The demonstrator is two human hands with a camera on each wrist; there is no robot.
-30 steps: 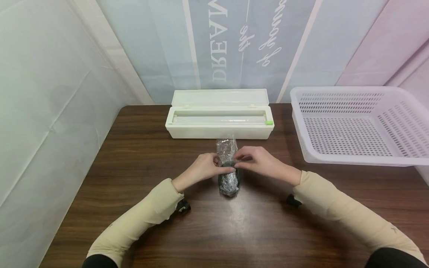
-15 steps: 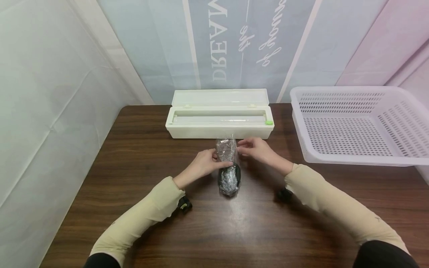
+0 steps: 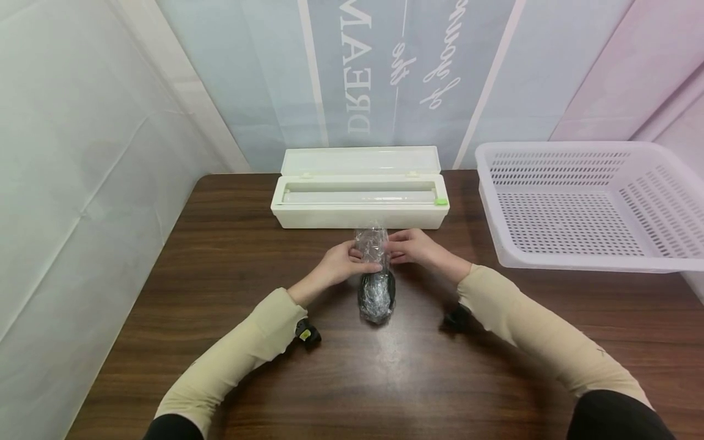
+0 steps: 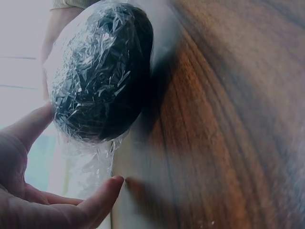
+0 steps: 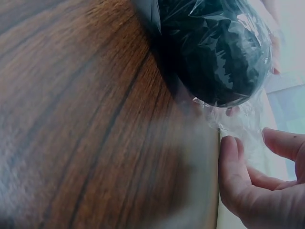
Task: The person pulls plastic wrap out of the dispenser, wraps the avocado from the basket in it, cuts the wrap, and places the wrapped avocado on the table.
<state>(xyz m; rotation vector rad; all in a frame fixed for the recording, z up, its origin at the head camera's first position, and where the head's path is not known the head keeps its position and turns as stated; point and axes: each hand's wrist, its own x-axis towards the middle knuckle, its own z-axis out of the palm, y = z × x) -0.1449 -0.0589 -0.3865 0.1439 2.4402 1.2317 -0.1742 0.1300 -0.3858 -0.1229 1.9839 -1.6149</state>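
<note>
A dark, rounded object [image 3: 376,298] wrapped in crinkled cling film lies on the table in the middle of the head view. What it is under the film cannot be told. A loose tail of cling film [image 3: 371,239] extends from its far end. My left hand [image 3: 338,263] lays a straight thumb across the wrapped object's far end, with its other fingers along the film's left side. At the right edge of the tail, my right hand [image 3: 415,246] pinches the film. Both wrist views show the wrapped object [image 4: 102,71] close up, with fingertips around the film.
Behind the hands stands a white cling film dispenser [image 3: 360,217] with its lid raised, a roll inside and a green slider at its right end. A white perforated basket [image 3: 583,263] sits at the right. A printed curtain [image 3: 275,73] hangs behind the brown table [image 3: 220,244].
My right hand moved off the wrapped object to the film tail's right side, then came in against it. The tail looks more crumpled now. The left thumb shifted slightly toward the far end.
</note>
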